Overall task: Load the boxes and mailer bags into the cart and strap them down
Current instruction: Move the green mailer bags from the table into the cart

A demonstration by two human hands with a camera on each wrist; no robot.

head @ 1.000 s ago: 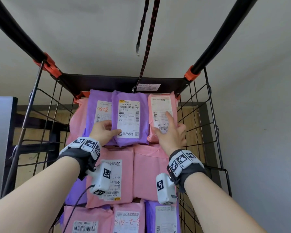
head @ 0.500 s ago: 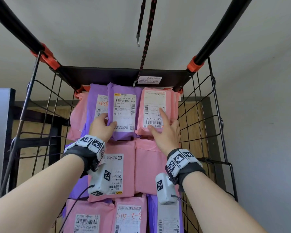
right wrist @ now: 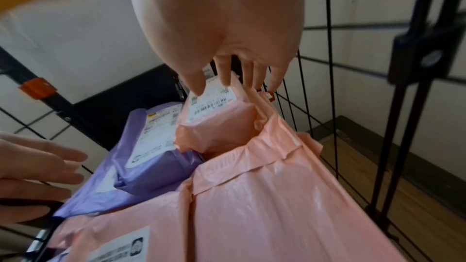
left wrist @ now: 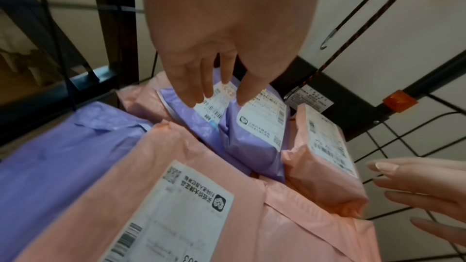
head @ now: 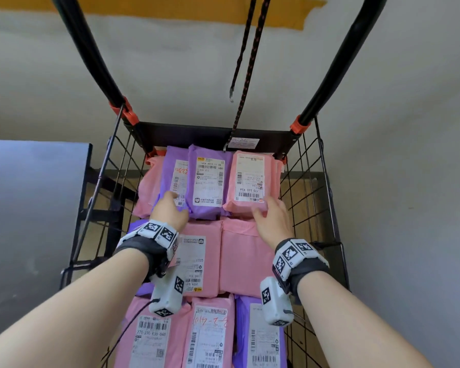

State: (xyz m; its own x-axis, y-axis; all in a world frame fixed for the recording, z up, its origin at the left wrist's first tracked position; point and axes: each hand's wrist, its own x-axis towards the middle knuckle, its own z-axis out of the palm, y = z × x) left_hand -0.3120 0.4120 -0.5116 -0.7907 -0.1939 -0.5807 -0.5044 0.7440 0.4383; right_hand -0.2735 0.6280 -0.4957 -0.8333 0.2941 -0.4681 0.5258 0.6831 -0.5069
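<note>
Mailer bags (head: 210, 181) fill the cart (head: 316, 208); only wrist views show both hands' fingers (left wrist: 201, 87) straight, gripping nothing.

Both hands have drawn back toward 6 o'clock. The left hand (head: 169, 212) has left the purple bag (head: 206, 181). The right hand (head: 272, 221) has slid off the pink bag (head: 250, 179) label to its near edge, fingers relaxed.

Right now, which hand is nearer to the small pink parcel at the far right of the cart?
Right. The right hand is at the pink parcel, at its near edge; the left hand is by the purple parcels, further away.
</note>
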